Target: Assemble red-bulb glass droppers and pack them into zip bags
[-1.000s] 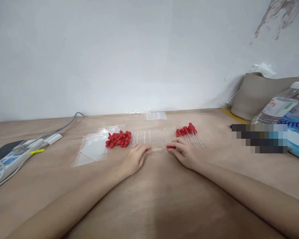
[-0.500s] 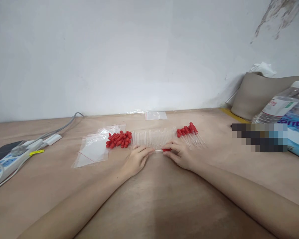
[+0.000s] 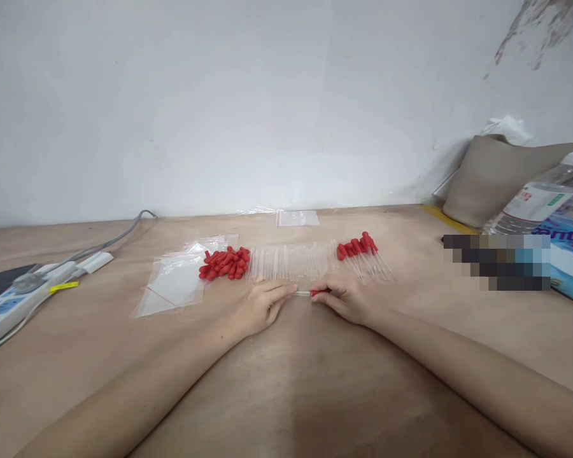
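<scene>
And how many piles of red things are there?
2: one heap left of the loose clear tubes, one bunch to their right, fitted on tubes. A single red piece, pinched in the right hand, is separate. More could be hidden behind it.

There is one view only, from a camera worn on the person's head. It looks forward and downward, from above the near side of the worktop [image 3: 239, 407], and faces a wall [image 3: 286, 102], which fills the upper part of the frame. The forearms [image 3: 143, 381] enter near the lower corners, closest to the lens. The left grip [image 3: 263, 305] and the right grip [image 3: 344, 301] appear rather small, a little below the centre. The view is wide, from a power strip [image 3: 28, 297] at left to a bottle [image 3: 530, 202] at right.
</scene>
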{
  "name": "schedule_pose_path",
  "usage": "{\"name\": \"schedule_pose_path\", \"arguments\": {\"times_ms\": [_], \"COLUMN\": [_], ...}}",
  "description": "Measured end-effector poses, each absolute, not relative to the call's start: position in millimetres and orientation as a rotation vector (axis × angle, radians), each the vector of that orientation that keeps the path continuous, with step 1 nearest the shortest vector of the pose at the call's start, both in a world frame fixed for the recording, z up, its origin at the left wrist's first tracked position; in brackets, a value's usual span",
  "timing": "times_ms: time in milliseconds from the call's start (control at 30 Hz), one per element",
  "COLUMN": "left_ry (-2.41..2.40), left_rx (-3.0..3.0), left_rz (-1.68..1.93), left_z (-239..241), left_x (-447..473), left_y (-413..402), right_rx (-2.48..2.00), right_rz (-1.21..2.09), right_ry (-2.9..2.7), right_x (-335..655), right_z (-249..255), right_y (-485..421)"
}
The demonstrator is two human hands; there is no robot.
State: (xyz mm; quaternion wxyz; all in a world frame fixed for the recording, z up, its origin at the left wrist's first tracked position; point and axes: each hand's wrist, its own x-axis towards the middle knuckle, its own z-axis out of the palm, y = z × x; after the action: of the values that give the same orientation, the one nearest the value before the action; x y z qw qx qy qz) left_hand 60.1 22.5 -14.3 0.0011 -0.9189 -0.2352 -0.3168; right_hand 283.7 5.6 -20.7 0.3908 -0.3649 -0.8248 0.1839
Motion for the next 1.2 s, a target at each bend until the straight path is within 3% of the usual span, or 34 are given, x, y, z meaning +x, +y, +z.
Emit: {"name": "schedule_pose_path", "arguments": {"times_ms": [533, 1200], "left_ry": [-0.77, -0.733], "left_rx": [-2.921, -2.905], "left_rz": [-0.983, -1.034], "left_z": [-13, -15], "left_x": [66, 67], "left_y": [15, 17], "right_rx": [-0.801, -0.852], "right_rz": [0.169, 0.24], "right_ry": [-2.273, -2.272], "right_x": [278, 270], "right_z": [-16, -12], "right_y": [4, 4]}}
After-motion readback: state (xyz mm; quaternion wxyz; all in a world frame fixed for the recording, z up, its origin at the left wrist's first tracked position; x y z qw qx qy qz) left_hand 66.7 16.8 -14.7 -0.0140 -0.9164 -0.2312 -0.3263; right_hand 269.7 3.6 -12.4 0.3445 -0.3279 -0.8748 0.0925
